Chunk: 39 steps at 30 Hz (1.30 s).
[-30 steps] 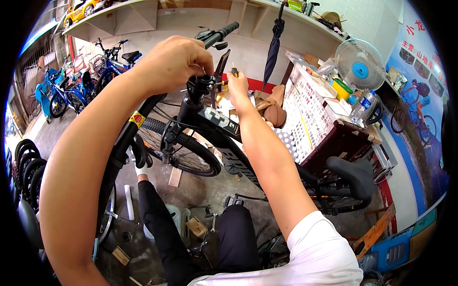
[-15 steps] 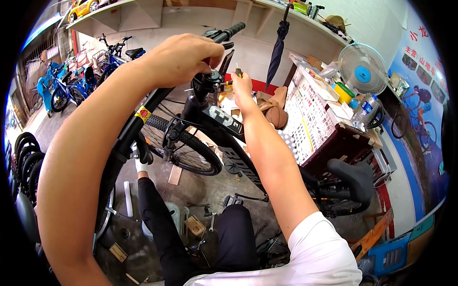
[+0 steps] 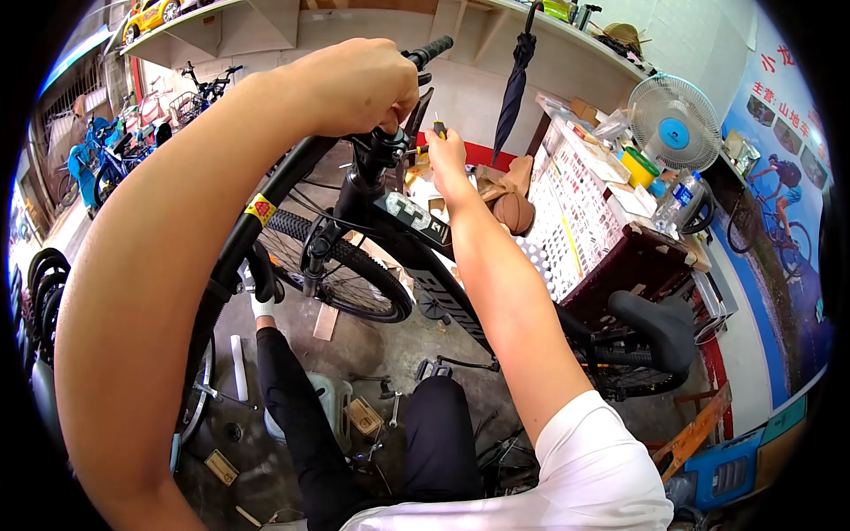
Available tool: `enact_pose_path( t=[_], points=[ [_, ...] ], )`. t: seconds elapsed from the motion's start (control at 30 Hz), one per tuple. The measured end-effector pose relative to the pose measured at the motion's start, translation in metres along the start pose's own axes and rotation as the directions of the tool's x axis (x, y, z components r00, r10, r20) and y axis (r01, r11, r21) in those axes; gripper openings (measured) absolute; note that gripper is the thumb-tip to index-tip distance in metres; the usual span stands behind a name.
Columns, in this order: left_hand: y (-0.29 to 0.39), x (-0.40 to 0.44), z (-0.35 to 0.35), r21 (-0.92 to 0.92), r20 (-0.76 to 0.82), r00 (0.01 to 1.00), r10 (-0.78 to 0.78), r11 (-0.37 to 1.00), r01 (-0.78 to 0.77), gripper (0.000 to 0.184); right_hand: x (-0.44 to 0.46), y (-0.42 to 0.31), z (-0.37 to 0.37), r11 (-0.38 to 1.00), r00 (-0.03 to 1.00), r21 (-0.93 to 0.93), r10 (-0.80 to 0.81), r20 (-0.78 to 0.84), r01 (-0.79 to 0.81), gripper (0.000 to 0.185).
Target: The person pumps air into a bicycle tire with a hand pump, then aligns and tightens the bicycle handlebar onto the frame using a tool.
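Bent over the top of the bicycle stem (image 3: 384, 147), my left hand (image 3: 359, 88) has its fingers closed. What they pinch, if anything, is hidden beneath the hand. My right hand (image 3: 448, 161) is closed around a small black-and-yellow tool (image 3: 440, 131), just right of the stem. A thin tip sticks up from the tool; its exact kind is unclear. Between my arms stands the black bicycle frame (image 3: 434, 274) with white lettering. The handlebar (image 3: 297, 168) runs under my left forearm, its far grip (image 3: 432, 51) beyond my hand. Below is the front wheel (image 3: 354, 274).
A cluttered cabinet (image 3: 611, 265) stands to the right, with a fan (image 3: 675, 124) behind it. The saddle (image 3: 655, 327) is at right. A wrench (image 3: 395, 409) and small boxes (image 3: 363, 416) lie on the floor. An umbrella (image 3: 516, 88) hangs at the back.
My left hand has shifted slightly up and its fingers have turned over the stem. My right hand and the tool have moved slightly left.
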<state>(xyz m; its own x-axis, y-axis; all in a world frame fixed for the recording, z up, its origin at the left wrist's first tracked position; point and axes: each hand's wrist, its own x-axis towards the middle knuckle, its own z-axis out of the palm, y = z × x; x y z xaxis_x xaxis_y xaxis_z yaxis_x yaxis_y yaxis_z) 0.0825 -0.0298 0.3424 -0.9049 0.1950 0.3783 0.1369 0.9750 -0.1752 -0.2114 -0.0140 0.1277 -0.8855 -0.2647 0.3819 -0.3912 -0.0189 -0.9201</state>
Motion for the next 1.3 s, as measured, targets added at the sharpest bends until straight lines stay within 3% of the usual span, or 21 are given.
enact_pose_path(
  t=[0.2, 0.43, 0.5, 0.63, 0.8, 1.07, 1.13, 1.2, 1.23, 1.3],
  points=[
    [-0.011, -0.002, 0.021, 0.088, -0.146, 0.985, 0.096, 0.993, -0.084, 0.007, 0.0, 0.001, 0.001, 1.0, 1.0, -0.002, -0.001, 0.003, 0.001, 0.027],
    [-0.013, -0.007, 0.013, 0.011, -0.13, 0.983, 0.127, 0.992, -0.127, 0.007, -0.006, -0.008, -0.002, 1.0, 1.0, 0.0, 0.02, 0.021, -0.02, 0.027],
    [-0.007, -0.006, 0.005, -0.098, -0.025, 1.0, -0.014, 0.995, 0.012, 0.009, -0.008, -0.01, -0.002, 0.999, 0.999, 0.039, 0.011, 0.04, -0.013, 0.026],
    [-0.002, 0.001, -0.004, -0.09, 0.07, 0.996, -0.058, 0.994, 0.064, 0.011, -0.01, -0.016, -0.006, 0.996, 0.994, -0.042, 0.083, 0.075, -0.08, 0.034],
    [-0.01, -0.006, 0.013, 0.071, -0.049, 0.993, 0.107, 0.992, -0.103, 0.01, -0.008, -0.013, -0.004, 0.996, 0.994, -0.011, 0.093, 0.063, -0.092, 0.036],
    [0.007, -0.018, 0.023, 0.263, -0.068, 0.998, 0.013, 0.965, 0.006, 0.011, -0.007, -0.012, -0.003, 0.998, 0.993, 0.006, 0.069, 0.096, -0.07, 0.034],
    [0.009, -0.021, 0.027, 0.297, -0.07, 0.997, -0.012, 0.954, 0.032, 0.011, -0.008, -0.01, 0.0, 0.998, 0.999, 0.051, -0.029, 0.033, 0.027, 0.025],
    [0.01, -0.025, 0.032, 0.173, -0.294, 0.956, 0.019, 0.984, 0.034, 0.007, -0.008, -0.013, -0.003, 1.0, 0.999, 0.019, 0.018, 0.044, -0.019, 0.029],
    [0.011, -0.028, 0.03, 0.174, -0.293, 0.956, 0.018, 0.984, 0.034, 0.007, -0.009, -0.016, -0.006, 0.998, 0.997, -0.015, 0.065, 0.051, -0.064, 0.035],
    [0.014, -0.036, 0.027, -0.024, -0.395, 0.913, -0.102, 0.995, 0.1, 0.01, 0.0, -0.005, -0.005, 1.0, 1.0, -0.008, 0.027, 0.017, -0.026, 0.032]
  ],
)
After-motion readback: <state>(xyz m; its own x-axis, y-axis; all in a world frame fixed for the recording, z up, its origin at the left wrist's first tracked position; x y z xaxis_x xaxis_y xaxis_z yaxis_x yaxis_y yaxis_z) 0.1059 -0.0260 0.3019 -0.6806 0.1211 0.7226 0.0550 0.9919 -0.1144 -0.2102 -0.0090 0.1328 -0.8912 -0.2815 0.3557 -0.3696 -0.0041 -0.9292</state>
